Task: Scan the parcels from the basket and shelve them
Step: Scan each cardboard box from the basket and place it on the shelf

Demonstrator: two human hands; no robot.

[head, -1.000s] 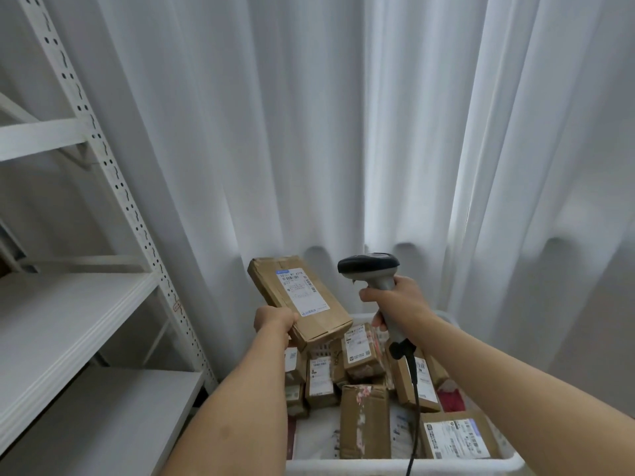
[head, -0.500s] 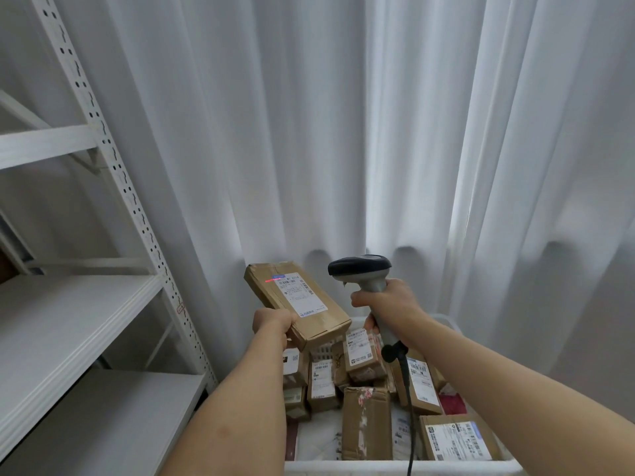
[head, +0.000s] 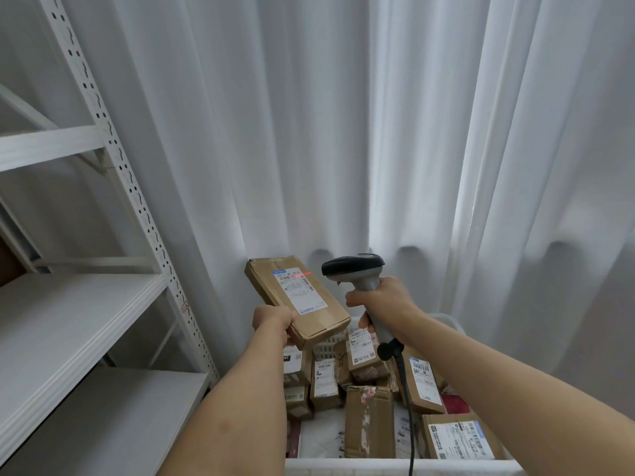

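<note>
Parcel [head: 296, 297] is up in the air over the basket, held between the two hands, label side facing the camera, tilted with its far end up-left. Left of the left hand: white shelving [head: 68, 321] with perforated uprights, boards bare where visible. Left hand [head: 273, 319] grips the parcel's near-left corner, fingers curled under it, knuckles toward camera. A red scan line [head: 301, 275] sits across the top of the parcel's white label [head: 299, 291]. Just right of the parcel, close but not touching: barcode scanner [head: 355, 273], dark head pointing left at the label. Right hand [head: 379, 305] is wrapped round the scanner's grey handle, index finger at the front of it; black cable [head: 405, 400] drops from the handle base down past the basket's near rim. Below both hands: white basket [head: 395, 467] with more brown parcels [head: 369, 424], labels mostly up. White curtain [head: 343, 132] behind everything.
</note>
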